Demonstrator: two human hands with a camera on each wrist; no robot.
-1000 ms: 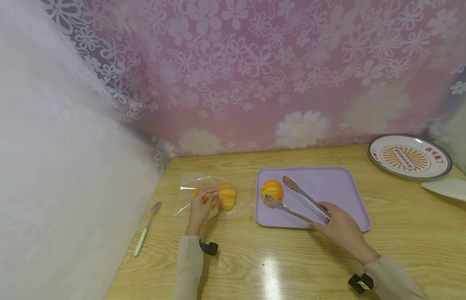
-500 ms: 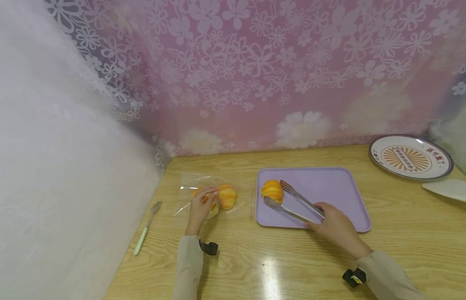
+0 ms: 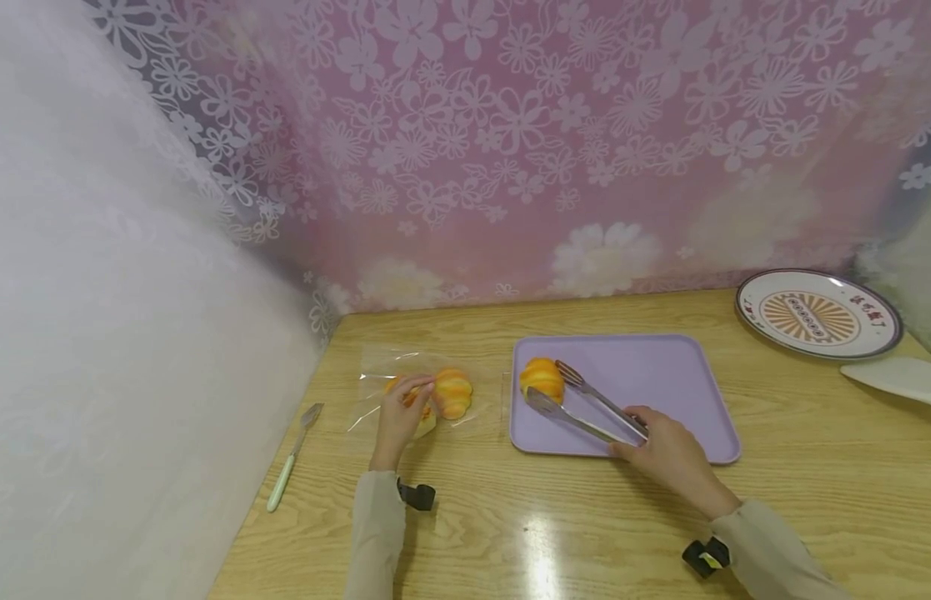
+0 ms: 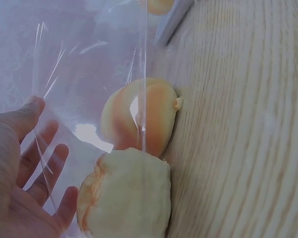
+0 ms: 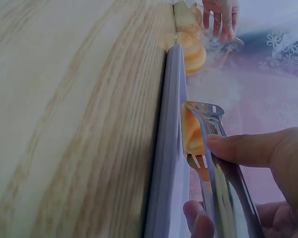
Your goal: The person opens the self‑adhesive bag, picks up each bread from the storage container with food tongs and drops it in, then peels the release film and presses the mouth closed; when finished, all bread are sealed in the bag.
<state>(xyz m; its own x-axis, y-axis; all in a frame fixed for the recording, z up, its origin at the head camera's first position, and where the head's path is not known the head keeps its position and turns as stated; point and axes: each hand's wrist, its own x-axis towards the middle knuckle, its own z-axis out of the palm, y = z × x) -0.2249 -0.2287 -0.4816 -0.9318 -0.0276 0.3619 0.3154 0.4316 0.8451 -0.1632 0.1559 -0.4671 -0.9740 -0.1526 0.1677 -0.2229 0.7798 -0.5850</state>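
Note:
My left hand (image 3: pixel 402 410) pinches the edge of a clear plastic bag (image 4: pixel 89 64) between thumb and fingers. Two bread buns lie at the bag: an orange-striped bun (image 3: pixel 453 393) and, partly hidden under the hand, a paler bun (image 4: pixel 129 196). In my right hand (image 3: pixel 671 454) are metal tongs (image 3: pixel 596 398), gripped by both arms. Their tips reach around another orange bun (image 3: pixel 542 380) at the left end of the purple tray (image 3: pixel 645 358); one tip is at its right side, the other at its near side. Whether both tips touch it I cannot tell.
A fork with a pale green handle (image 3: pixel 282 482) lies at the table's left edge. At the back right stands a white patterned plate (image 3: pixel 758 321), with a white scoop-like piece (image 3: pixel 896 379) in front of it. A floral curtain (image 3: pixel 510 167) hangs behind the table.
The tongs have moved slightly left, and their tips have come closer together around the bun on the tray. That bun has shifted a little up and left. The left hand stays put.

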